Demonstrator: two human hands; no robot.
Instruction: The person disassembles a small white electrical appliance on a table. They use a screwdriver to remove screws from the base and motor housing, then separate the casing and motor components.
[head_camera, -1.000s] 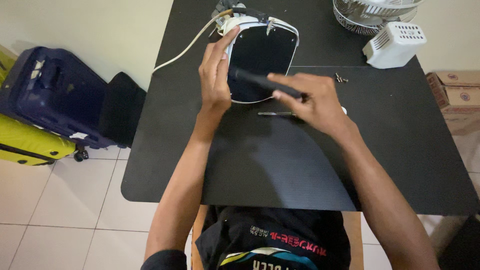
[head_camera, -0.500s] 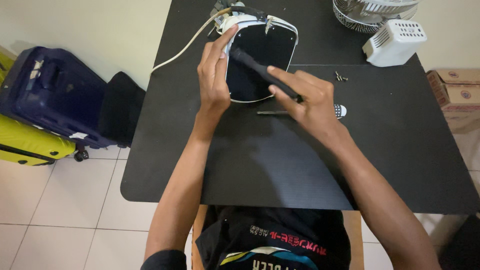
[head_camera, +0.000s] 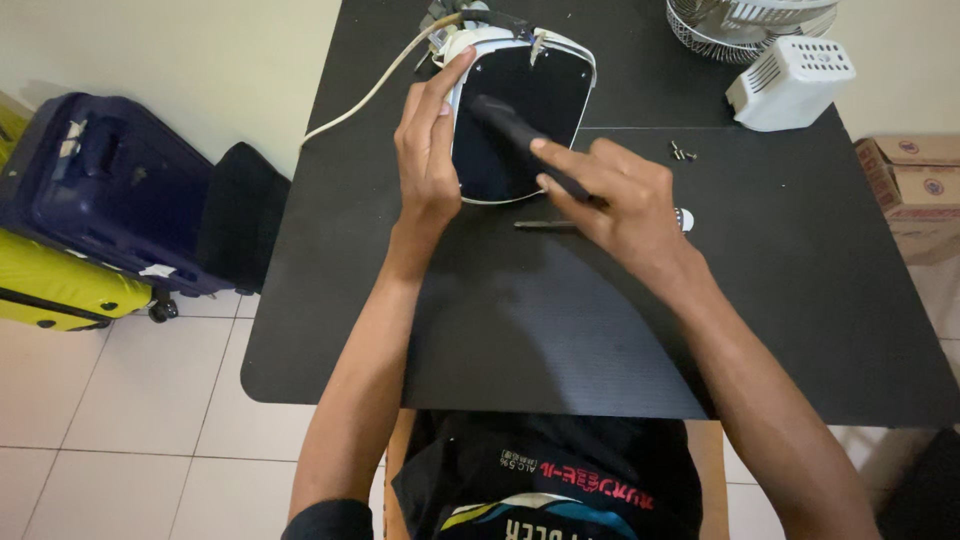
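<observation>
At the far edge of the black bench (head_camera: 560, 330), in the head view, we saw a white appliance base (head_camera: 520, 115) lying with its dark underside turned up, a pale cord (head_camera: 375, 95) trailing from its far end off the bench's left side. The left hand (head_camera: 428, 150) lay flat along the base's left rim, fingers stretched out and pressing on it rather than curled round it. The right hand (head_camera: 615, 205) was clenched round a black screwdriver (head_camera: 520, 135), whose tip pointed up and left onto the dark panel. Just under that hand a second slim tool (head_camera: 550, 226) lay on the bench. A few small screws (head_camera: 682, 153) sat near the right hand, and beyond them we saw a white vented cover (head_camera: 790, 85) and a wire fan guard (head_camera: 740, 25). A dark blue suitcase (head_camera: 100, 190) stood on the floor at the left.
</observation>
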